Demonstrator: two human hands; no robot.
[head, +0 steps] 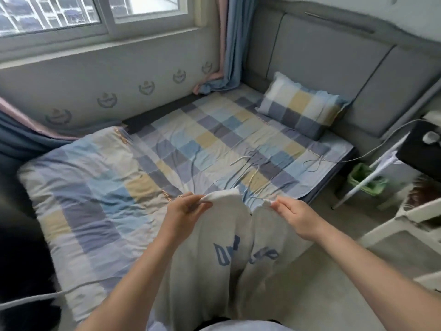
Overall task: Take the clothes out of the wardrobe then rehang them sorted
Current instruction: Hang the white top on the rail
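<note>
Above the checked bed (167, 149), left hand (185, 212) and right hand (294, 217) each pinch the white shirt's (229, 254) top edge, fingers (202, 206) curled.

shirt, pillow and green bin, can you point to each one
shirt (226, 225): head view, on the front above the blue lettering.
pillow (301, 106): head view, middle of its checked cover.
bin (375, 186): head view, lower right of its green wall.

A bed (214, 139) in checked sheets; matching pillow (300, 108) at its headboard end, folded quilt (83, 187) at its foot, green bin (365, 180) on the floor beside it.
</note>
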